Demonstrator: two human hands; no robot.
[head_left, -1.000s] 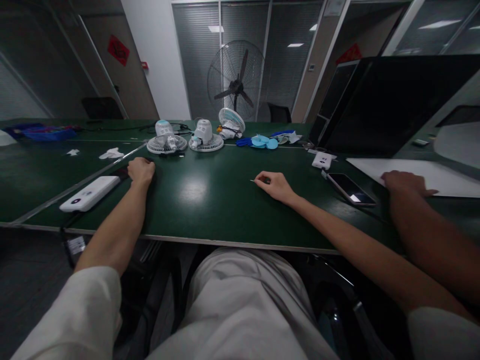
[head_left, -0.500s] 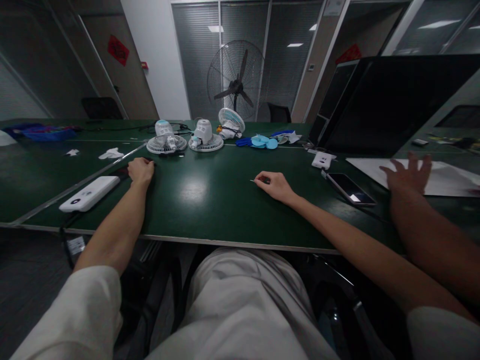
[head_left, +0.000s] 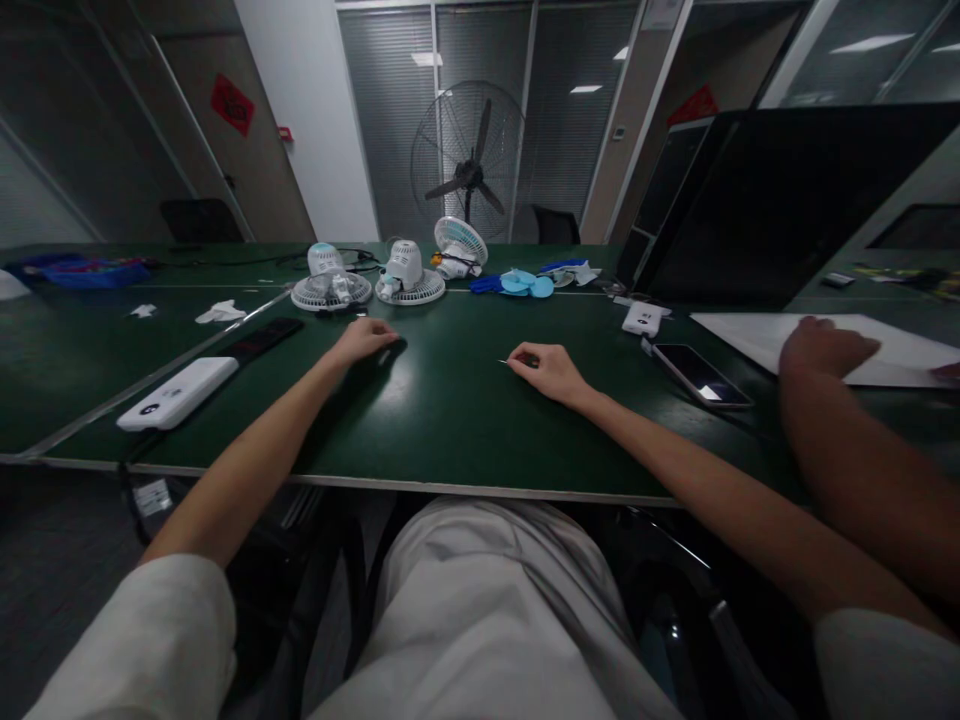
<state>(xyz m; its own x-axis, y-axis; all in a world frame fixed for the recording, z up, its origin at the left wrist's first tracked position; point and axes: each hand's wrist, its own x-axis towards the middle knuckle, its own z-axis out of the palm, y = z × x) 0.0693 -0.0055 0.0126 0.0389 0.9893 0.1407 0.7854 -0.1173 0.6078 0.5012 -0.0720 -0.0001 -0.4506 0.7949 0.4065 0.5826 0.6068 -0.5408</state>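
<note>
My right hand (head_left: 546, 372) rests low over the green table (head_left: 442, 430), its thumb and forefinger pinched on a thin, pale, pin-like piece (head_left: 503, 361) that points left. My left hand (head_left: 365, 340) is above the table to the left of it, fingers drawn together and aimed right. Whatever its fingertips may hold is too small to make out. Left of that hand lies a dark phone-like slab (head_left: 268, 340), end to end with a white power bank (head_left: 180, 392) that has a cable at its near end.
Small white fans (head_left: 409, 275) stand at the back, beside blue fan blades (head_left: 526, 284). A phone (head_left: 701, 374) and a white device (head_left: 643, 318) lie at right, below a black monitor (head_left: 787, 200). Another person's hand (head_left: 821, 350) is over white paper (head_left: 731, 335).
My left hand has moved right, off the dark slab, which now shows. My right hand stays put with the pin-like piece. The other person's hand has curled over the paper.
</note>
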